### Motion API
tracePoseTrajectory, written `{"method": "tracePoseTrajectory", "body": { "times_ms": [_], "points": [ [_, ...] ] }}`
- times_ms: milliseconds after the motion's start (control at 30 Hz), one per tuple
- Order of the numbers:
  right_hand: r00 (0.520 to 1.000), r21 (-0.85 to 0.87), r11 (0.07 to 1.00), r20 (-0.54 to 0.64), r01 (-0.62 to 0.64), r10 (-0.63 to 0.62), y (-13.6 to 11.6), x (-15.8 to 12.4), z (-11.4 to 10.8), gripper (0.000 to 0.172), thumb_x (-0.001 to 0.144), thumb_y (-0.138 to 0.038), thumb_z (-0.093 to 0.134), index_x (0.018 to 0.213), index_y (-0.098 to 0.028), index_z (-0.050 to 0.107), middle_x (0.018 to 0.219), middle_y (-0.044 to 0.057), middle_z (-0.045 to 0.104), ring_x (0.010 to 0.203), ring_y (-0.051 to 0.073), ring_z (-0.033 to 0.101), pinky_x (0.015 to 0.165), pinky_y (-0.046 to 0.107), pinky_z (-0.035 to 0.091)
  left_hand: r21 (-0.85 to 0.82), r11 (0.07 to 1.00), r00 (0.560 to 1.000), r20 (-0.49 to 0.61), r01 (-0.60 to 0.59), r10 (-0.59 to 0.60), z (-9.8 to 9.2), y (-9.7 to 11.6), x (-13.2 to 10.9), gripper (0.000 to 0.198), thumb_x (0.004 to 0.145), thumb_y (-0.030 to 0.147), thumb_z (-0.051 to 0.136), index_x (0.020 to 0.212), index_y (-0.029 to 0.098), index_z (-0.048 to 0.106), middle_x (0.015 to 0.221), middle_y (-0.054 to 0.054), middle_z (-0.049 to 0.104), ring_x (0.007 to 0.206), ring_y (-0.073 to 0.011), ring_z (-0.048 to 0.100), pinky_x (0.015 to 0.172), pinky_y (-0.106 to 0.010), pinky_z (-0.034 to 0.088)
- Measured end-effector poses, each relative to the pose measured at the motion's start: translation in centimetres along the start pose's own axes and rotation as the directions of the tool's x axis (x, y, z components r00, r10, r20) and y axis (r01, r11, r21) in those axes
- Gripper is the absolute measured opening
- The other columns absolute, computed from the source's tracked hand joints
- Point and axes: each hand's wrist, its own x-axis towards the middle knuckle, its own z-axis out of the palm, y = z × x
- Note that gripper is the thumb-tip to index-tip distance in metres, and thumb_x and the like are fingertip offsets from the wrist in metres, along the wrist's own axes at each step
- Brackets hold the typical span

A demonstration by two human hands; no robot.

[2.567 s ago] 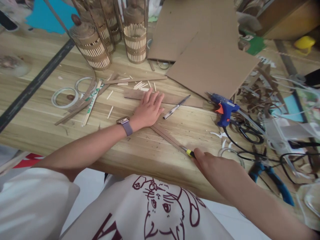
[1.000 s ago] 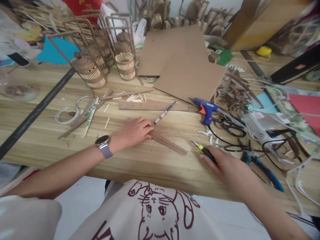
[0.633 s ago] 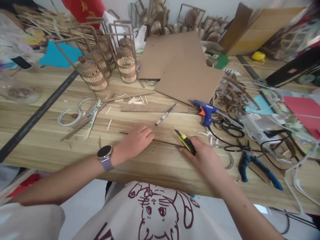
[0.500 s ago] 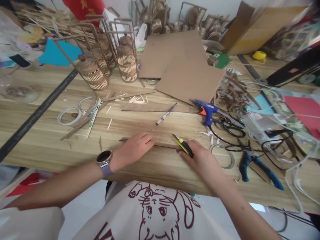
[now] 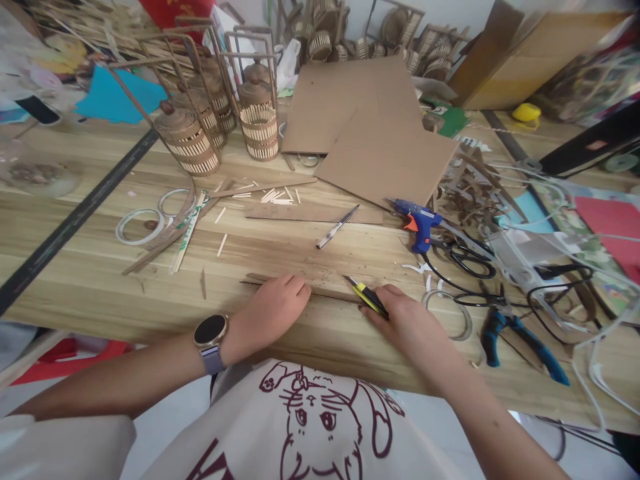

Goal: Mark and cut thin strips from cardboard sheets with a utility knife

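Note:
My left hand (image 5: 273, 308) lies on a thin brown cardboard strip (image 5: 325, 291) near the front of the wooden table (image 5: 90, 280), fingers curled down over the strip's left end. My right hand (image 5: 407, 321) grips a yellow and black utility knife (image 5: 367, 295), its blade tip resting by the strip's right part. A watch sits on my left wrist.
Behind lie another cardboard strip (image 5: 310, 213), a metal blade tool (image 5: 337, 227), large cardboard sheets (image 5: 380, 153), bamboo lantern cages (image 5: 187, 140) and tape rings (image 5: 137, 225). To the right are a blue glue gun (image 5: 420, 222), scissors (image 5: 467, 257), blue pliers (image 5: 525, 343) and tangled wires.
The strip was turned from a diagonal to lie parallel to the table's front edge. My right hand brought the knife left to the strip; my left hand slid nearer with it.

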Motion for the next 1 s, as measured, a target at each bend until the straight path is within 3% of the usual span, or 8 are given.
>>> {"method": "tracePoseTrajectory", "body": {
  "times_ms": [200, 467, 633, 1000],
  "points": [
    [0.996, -0.112, 0.989, 0.018, 0.092, -0.09, -0.3, 0.6, -2.3, 0.027, 0.101, -0.04, 0.043, 0.107, -0.021, 0.061, 0.093, 0.007, 0.073, 0.079, 0.021, 0.07, 0.059, 0.027, 0.041, 0.077, 0.997, 0.996, -0.087, -0.03, 0.037, 1.8, 0.3, -1.1, 0.026, 0.096, 0.003, 0.045, 0.114, 0.009, 0.064, 0.114, -0.016, 0.068, 0.1, -0.0248, 0.064, 0.084, -0.037, 0.055],
    [0.935, -0.267, 0.909, 0.241, 0.321, -0.26, -3.2, 2.7, -3.5, 0.019, 0.102, -0.032, 0.045, 0.103, -0.021, 0.06, 0.096, 0.004, 0.073, 0.08, 0.018, 0.069, 0.056, 0.026, 0.031, 0.065, 0.998, 0.994, -0.108, -0.004, 0.011, 1.8, 0.7, -1.1, 0.022, 0.095, 0.005, 0.051, 0.113, 0.007, 0.064, 0.113, -0.017, 0.069, 0.099, -0.0268, 0.065, 0.084, -0.038, 0.055],
    [0.914, -0.335, 0.872, 0.319, 0.356, -0.25, -4.2, 3.2, -3.9, 0.021, 0.102, -0.03, 0.045, 0.104, -0.019, 0.063, 0.095, 0.005, 0.073, 0.08, 0.021, 0.07, 0.055, 0.029, 0.033, 0.067, 0.998, 0.988, -0.153, 0.001, 0.009, 2.0, 0.9, -1.2, 0.021, 0.095, 0.005, 0.053, 0.113, 0.006, 0.064, 0.111, -0.016, 0.069, 0.099, -0.0276, 0.066, 0.084, -0.038, 0.056],
    [0.917, -0.454, 0.802, 0.281, 0.387, -0.283, -4.0, 3.2, -3.7, 0.015, 0.101, -0.025, 0.048, 0.097, -0.02, 0.062, 0.085, 0.004, 0.073, 0.074, 0.02, 0.072, 0.049, 0.028, 0.03, 0.106, 0.994, 0.978, -0.205, -0.007, 0.028, 2.6, 1.0, -1.2, 0.023, 0.095, 0.005, 0.051, 0.113, 0.006, 0.065, 0.108, -0.016, 0.07, 0.098, -0.0256, 0.066, 0.08, -0.033, 0.056]
  ]
}}
